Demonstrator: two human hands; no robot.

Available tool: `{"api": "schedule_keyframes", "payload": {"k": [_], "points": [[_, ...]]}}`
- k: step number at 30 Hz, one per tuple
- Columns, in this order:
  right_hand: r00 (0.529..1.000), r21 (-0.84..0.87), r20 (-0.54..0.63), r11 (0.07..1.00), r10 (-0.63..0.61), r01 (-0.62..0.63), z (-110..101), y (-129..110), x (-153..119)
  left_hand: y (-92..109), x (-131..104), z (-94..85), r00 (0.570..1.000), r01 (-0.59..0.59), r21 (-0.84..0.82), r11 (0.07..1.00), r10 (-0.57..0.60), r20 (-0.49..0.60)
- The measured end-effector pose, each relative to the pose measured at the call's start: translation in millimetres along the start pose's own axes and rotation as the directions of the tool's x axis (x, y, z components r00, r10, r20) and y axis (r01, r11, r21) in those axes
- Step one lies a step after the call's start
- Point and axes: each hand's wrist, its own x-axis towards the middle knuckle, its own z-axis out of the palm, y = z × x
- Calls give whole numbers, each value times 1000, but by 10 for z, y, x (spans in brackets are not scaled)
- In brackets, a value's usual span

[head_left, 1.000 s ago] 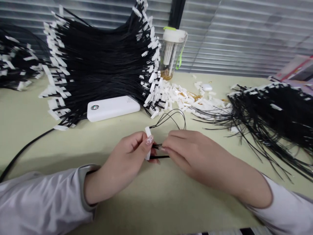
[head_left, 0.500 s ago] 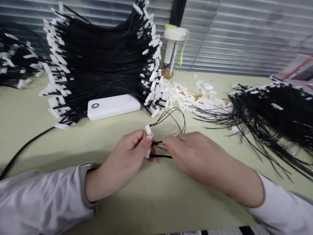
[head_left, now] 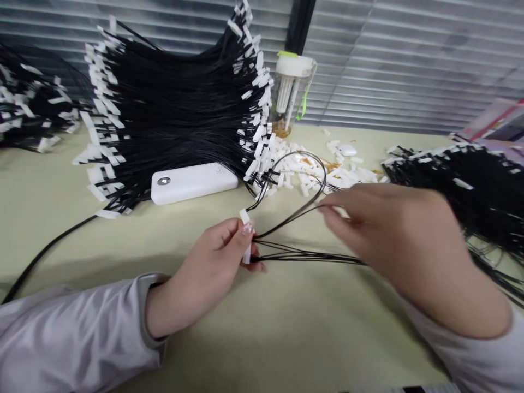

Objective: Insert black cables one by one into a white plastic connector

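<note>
My left hand (head_left: 204,275) is closed, its thumb pressing a narrow white connector (head_left: 244,216) against the fingers. Thin black wires (head_left: 303,252) run to the right from the connector, and some of them bend back in a loop (head_left: 325,174) above it. To the right, my right hand (head_left: 405,245) pinches a black wire (head_left: 301,212) between thumb and fingertip, pulling it fairly straight. Its other fingers are curled and partly hidden. The lower strands pass behind or under this hand, so their far ends are out of sight.
A large stack of black wires (head_left: 176,103) with white ends stands behind, a white power bank (head_left: 194,183) before it. Nearby are loose white pieces (head_left: 301,177) and a clear bottle (head_left: 292,90). More black wires lie right (head_left: 491,191) and far left (head_left: 28,103).
My right hand has moved right and slightly up, away from my left hand, drawing a wire out. The loop has grown wider. My left hand stays on the connector.
</note>
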Motion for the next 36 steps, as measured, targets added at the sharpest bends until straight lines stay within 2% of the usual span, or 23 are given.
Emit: {"api": "schedule_keyframes", "payload": {"k": [1,2,4,5,7,9,11,13,15,18,20,24,27,32,36], "points": [[990,69,-51,990,128,-124,-30,96,2,-3,0,-2,1000,3,-11,1000,-3,8],[962,163,-99,958,255,-237,-52,188,4,-7,2,-5,1000,4,-21,1000,-3,17],[876,409,-156,837,457,-364,-77,341,9,-12,9,-7,1000,9,-37,999,-8,30],[837,552,-168,753,521,-358,-82,397,15,-13,13,-6,999,11,-42,999,-10,34],[782,787,-158,556,603,-269,-85,460,34,-12,19,-4,999,7,-40,999,-5,39],[751,890,-98,395,654,-228,-79,458,54,-9,19,-1,999,-11,-20,1000,12,46],[799,913,67,286,598,-291,-54,393,63,-8,14,0,998,-29,0,1000,29,61],[874,892,280,229,397,-390,-2,281,57,-7,9,2,996,-39,5,999,38,86],[892,853,417,265,177,-451,65,146,40,-6,7,4,992,-50,-2,999,50,113],[911,792,406,471,70,-389,145,-31,11,2,7,8,990,-55,-17,998,57,125],[931,767,359,549,62,-332,170,-100,-6,12,6,10,991,-51,-17,999,53,123],[932,797,361,513,18,-319,188,-139,-31,23,2,16,991,-42,-8,999,43,123],[937,774,348,559,17,-297,199,-151,-34,20,-2,24,993,-42,-17,999,44,112],[972,698,210,681,103,-223,225,-207,-30,27,-23,36,993,-47,-3,999,47,109],[991,681,117,720,69,-131,242,-241,-32,50,-34,46,992,-63,50,997,57,115]]}}
